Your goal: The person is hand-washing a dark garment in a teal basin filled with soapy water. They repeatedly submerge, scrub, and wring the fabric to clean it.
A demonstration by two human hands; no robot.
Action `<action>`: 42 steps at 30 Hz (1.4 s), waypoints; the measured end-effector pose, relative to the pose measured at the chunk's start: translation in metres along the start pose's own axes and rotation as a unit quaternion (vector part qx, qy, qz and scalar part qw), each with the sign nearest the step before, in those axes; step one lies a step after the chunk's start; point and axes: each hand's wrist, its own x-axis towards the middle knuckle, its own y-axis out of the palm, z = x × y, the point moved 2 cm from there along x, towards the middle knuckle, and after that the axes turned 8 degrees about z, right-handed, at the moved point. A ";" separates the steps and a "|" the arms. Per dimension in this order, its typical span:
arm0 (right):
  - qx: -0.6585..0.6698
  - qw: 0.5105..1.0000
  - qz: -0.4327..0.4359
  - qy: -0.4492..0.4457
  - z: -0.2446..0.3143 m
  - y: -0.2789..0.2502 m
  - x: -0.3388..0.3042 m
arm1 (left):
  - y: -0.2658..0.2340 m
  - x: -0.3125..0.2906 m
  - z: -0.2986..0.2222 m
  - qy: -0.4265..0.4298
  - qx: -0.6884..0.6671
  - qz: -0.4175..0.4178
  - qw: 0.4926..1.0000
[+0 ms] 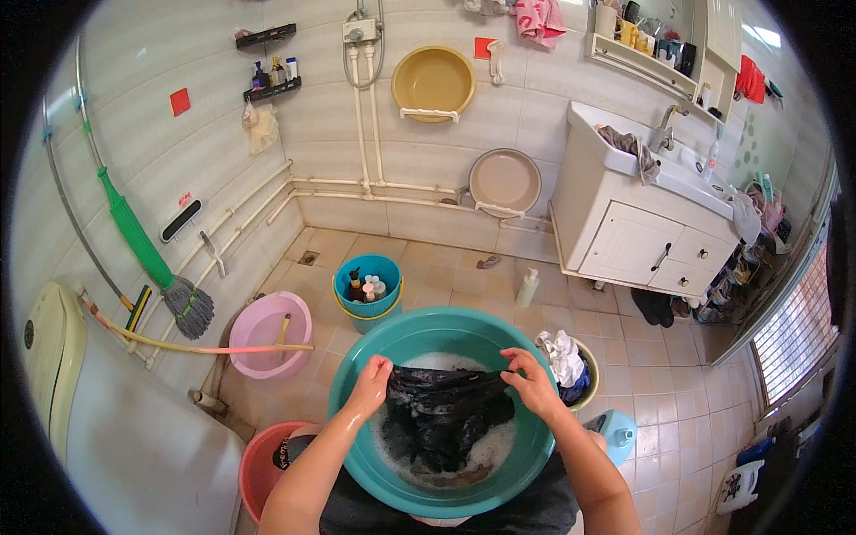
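A large teal basin stands in front of me, with white suds and water in it. My left hand pinches one end of the upper edge of a wet black garment. At the other end of that edge, my right hand grips the cloth between thumb and fingers. The edge is stretched between both hands above the water, while the lower part hangs into the suds. What kind of garment it is I cannot tell.
Left of the basin are a pink basin with a yellow hose and a red basin. Behind stands a blue bucket of bottles. On the right are a laundry basket, a blue jug and a pump bottle.
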 end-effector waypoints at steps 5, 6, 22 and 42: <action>0.186 0.961 0.053 0.197 0.030 0.003 0.001 | 0.007 0.003 -0.066 0.045 -0.037 -0.015 0.998; 0.199 0.952 0.061 0.226 0.036 0.003 0.001 | 0.008 0.002 -0.075 0.048 -0.044 -0.009 0.998; 0.357 0.875 0.042 0.324 -0.040 0.060 0.038 | 0.010 0.011 0.002 0.031 0.157 -0.082 0.984; 0.011 0.933 0.087 0.350 -0.096 0.092 -0.002 | 0.023 -0.015 -0.036 -0.072 0.091 0.037 0.993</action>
